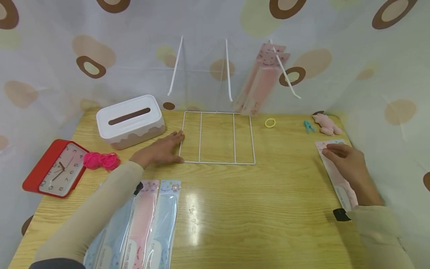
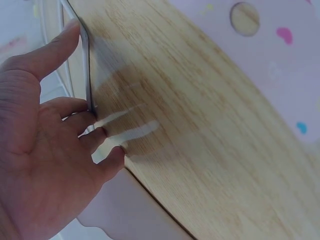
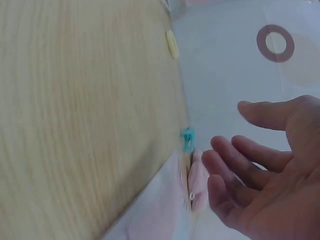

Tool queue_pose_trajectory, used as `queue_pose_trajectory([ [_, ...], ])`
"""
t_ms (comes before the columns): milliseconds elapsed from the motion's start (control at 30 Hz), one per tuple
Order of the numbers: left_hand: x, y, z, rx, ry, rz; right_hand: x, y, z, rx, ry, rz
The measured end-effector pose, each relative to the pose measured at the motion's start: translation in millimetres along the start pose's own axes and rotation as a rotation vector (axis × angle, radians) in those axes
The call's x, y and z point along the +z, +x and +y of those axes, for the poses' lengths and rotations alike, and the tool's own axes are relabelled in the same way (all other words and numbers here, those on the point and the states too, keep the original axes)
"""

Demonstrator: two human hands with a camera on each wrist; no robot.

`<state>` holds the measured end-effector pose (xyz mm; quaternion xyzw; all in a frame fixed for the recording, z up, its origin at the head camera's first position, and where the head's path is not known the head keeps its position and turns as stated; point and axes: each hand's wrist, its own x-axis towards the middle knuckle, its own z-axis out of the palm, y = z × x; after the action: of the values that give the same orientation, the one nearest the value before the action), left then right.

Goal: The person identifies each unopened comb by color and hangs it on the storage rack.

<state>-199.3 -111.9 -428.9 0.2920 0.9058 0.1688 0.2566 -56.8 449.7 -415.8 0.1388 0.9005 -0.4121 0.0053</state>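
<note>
My left hand rests at the left side of the white wire rack's base. In the left wrist view, its thumb and fingertips touch the wire, relaxed and gripping nothing. On the right, my right hand hovers over a packaged pink comb lying on the table. The right wrist view shows this hand's fingers loosely bent, with a gap to the thumb and nothing between them. Two pink comb packages hang from the rack's right hook; the other two hooks are bare.
Several packaged blue and pink combs lie at front left, partly under my left sleeve. A tissue box, red clock and pink yarn stand left. A yellow ring, teal clip and pink toy lie back right.
</note>
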Motion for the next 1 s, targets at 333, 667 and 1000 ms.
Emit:
queue_pose_trajectory([
  [333, 0.3, 0.2, -2.8, 0.014, 0.006, 0.003, -15, -10, 22, 0.159, -0.265, -0.111],
  [667, 0.2, 1.5, -3.5, 0.022, -0.004, -0.003, -29, -13, 42, 0.278, -0.387, -0.230],
  [1000, 0.3, 1.8, -1.9, 0.017, 0.001, -0.004, -30, -10, 41, 0.332, -0.362, -0.303],
])
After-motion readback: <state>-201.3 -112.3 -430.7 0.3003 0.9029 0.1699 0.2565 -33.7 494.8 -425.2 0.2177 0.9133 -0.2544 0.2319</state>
